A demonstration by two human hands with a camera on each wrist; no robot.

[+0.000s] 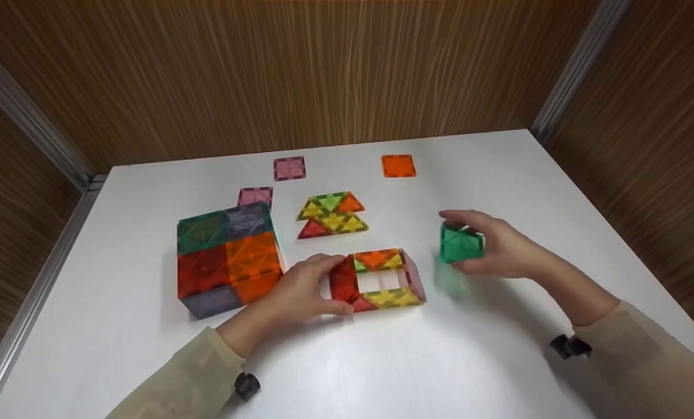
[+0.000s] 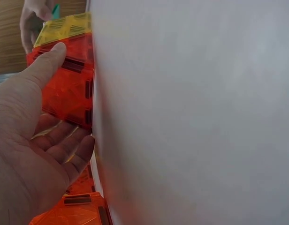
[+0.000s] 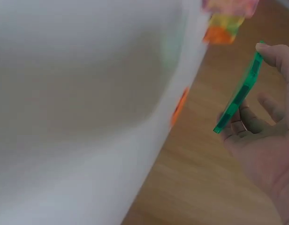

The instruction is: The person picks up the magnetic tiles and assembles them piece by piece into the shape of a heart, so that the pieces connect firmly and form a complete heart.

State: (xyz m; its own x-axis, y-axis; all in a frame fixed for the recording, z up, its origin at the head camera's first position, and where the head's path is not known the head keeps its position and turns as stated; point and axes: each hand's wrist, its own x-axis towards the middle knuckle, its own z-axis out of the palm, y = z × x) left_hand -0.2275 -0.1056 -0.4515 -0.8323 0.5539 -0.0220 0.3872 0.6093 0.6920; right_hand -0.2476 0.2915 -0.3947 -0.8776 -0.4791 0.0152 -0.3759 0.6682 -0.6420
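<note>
Sleeves (image 1: 178, 375) nearest; left hand (image 1: 305, 291) grips red-sided frame (image 1: 392, 298), right hand (image 1: 503, 247) pinches green tile (image 1: 461, 245)

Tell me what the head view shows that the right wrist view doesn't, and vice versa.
Only the head view shows the left hand and the large block of coloured tiles. Only the right wrist view shows the green tile nearly edge-on and the right hand from its palm side. Both show that hand holding the tile, the white table and, it seems, the same orange square.
</note>
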